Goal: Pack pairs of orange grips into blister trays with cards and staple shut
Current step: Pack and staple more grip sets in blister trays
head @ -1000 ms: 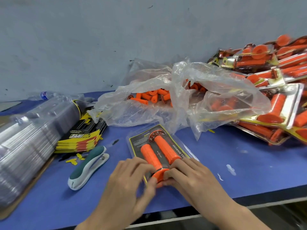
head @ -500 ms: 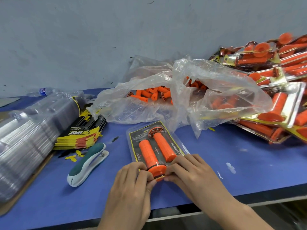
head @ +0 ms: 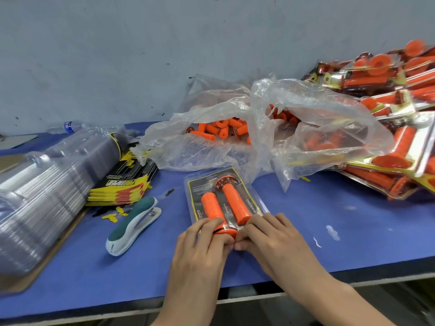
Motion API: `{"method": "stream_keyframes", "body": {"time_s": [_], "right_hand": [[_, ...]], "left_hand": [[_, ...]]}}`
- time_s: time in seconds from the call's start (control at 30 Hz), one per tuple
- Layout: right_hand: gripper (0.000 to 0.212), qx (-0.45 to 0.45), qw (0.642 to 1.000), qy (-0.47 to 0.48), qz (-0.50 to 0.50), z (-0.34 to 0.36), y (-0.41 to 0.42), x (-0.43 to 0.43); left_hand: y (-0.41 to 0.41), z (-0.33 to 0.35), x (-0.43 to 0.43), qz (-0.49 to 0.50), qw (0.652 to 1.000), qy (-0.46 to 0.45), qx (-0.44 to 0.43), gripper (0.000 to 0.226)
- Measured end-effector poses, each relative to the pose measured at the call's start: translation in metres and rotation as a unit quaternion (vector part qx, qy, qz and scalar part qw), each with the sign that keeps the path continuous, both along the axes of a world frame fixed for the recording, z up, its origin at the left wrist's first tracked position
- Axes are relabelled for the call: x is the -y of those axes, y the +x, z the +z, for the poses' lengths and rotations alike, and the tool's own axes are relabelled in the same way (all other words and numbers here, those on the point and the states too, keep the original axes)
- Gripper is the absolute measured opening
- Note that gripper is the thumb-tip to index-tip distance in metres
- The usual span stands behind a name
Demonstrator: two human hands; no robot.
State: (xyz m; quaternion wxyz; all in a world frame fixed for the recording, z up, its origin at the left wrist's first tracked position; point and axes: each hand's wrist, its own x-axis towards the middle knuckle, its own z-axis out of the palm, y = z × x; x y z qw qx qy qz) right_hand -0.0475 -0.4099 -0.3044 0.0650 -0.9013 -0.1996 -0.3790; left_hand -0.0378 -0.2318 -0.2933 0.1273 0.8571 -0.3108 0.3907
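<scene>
Blue counter [head: 329,231], near edge: one clear blister tray [head: 256,203] lying flat, holding a printed card [head: 200,187] and a pair of orange grips [head: 235,203] side by side. Left hand [head: 200,250] and right hand [head: 275,241] both pinch the tray's near end, fingers curled. To its left: stapler [head: 134,224], stack of cards [head: 122,187], stack of empty trays [head: 42,198]. Behind: plastic bag [head: 317,109] of loose grips. Far right: heap of finished packs [head: 388,114].

1 blister tray [head: 186,196] holds 2 orange grips [head: 211,208], beside 1 stapler [head: 134,222], 1 bottle [head: 70,126].
</scene>
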Motion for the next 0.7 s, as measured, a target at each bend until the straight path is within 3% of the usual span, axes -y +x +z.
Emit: {"method": "stream_keyframes", "body": {"time_s": [0.33,0.7], "right_hand": [[0.022,-0.011,1.0,-0.01,0.015,0.0,0.0,-0.001],[0.025,-0.02,0.998,-0.016,0.056,0.014,-0.005,0.005]], "left_hand": [[0.005,0.0,-0.026,0.012,0.999,0.029,0.031,0.04],[0.021,0.0,-0.05,-0.117,0.991,0.007,-0.062,0.046]]}}
